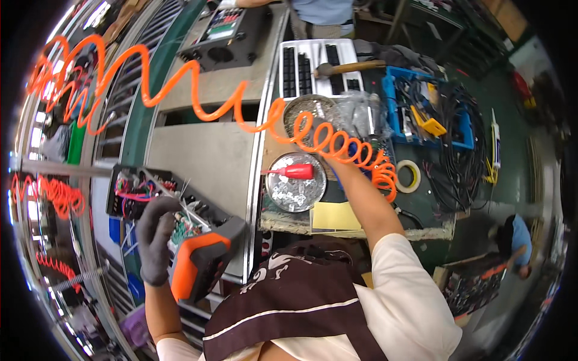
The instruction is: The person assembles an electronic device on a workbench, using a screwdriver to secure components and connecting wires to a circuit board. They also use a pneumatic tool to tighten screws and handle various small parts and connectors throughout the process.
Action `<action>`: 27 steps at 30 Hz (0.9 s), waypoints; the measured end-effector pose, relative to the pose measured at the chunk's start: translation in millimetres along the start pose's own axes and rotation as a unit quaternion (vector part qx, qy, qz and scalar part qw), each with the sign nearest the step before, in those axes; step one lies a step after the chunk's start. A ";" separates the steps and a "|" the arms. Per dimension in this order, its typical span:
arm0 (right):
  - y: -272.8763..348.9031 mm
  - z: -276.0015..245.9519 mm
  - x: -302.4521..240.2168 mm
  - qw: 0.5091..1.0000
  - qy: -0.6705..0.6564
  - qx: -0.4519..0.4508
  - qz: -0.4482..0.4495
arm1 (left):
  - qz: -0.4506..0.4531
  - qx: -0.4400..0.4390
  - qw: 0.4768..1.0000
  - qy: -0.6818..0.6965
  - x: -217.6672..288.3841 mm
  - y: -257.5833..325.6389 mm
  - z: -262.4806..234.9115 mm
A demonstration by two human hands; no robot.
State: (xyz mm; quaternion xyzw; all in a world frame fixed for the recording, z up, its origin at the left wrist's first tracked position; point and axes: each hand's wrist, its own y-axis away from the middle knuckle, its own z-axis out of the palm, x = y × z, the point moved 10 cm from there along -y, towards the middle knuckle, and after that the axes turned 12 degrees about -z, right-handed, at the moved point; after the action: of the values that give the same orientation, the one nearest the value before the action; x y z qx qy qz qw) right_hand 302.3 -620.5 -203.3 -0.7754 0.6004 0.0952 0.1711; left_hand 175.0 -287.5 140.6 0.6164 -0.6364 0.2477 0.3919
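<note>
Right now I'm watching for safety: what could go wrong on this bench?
The orange coiled air hose loops around the right hand as it reaches into the metal dish of small parts; it might snag and tip the dish. The gloved left hand rests on an open unit with exposed wiring, so a tug could strain the wires.

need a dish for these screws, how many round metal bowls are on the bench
2. The upper metal bowl sits under the right hand; the lower metal bowl is nearer, with a red-handled tool across it. Clutter may hide more.
</note>
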 end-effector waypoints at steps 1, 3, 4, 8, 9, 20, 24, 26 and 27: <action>8.0 -14.0 -12.0 0.999 -0.008 0.036 -0.019 | -0.062 -0.008 0.996 0.064 2.9 -21.6 25.4; 14.3 -29.8 -71.3 0.985 -0.095 0.106 -0.103 | -0.179 -0.112 0.962 0.173 -24.1 -50.2 75.3; 22.7 -33.8 -91.4 0.958 -0.242 0.123 -0.089 | -0.236 -0.160 0.942 0.176 -44.4 -61.4 102.2; 50.9 -61.6 -171.7 0.721 -0.669 0.180 0.014 | -0.406 -0.292 0.836 0.228 -111.2 -58.2 190.8; 57.7 -65.5 -181.4 0.700 -0.690 0.179 0.048 | -0.397 -0.299 0.834 0.241 -110.9 -59.2 199.0; 73.6 -84.1 -185.3 0.773 -0.568 0.272 0.078 | -0.398 -0.246 0.850 0.244 -129.6 -65.6 185.4; 76.1 -56.1 -176.9 0.746 -0.620 0.199 0.137 | -0.271 -0.262 0.916 0.135 -114.3 -74.2 178.1; 81.9 -31.7 -168.3 0.741 -0.635 0.184 0.117 | -0.011 -0.209 0.976 -0.061 -78.8 -81.8 168.2; 84.5 -7.4 -158.5 0.765 -0.621 0.124 0.121 | -0.084 -0.206 0.975 -0.009 -84.7 -88.1 167.5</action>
State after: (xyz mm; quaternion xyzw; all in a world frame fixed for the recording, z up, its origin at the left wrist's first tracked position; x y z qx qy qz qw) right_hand 179.2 -499.5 -153.3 -0.4402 0.4585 0.5004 0.5879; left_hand 223.1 -381.5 -37.7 0.5757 -0.6236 0.0721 0.5239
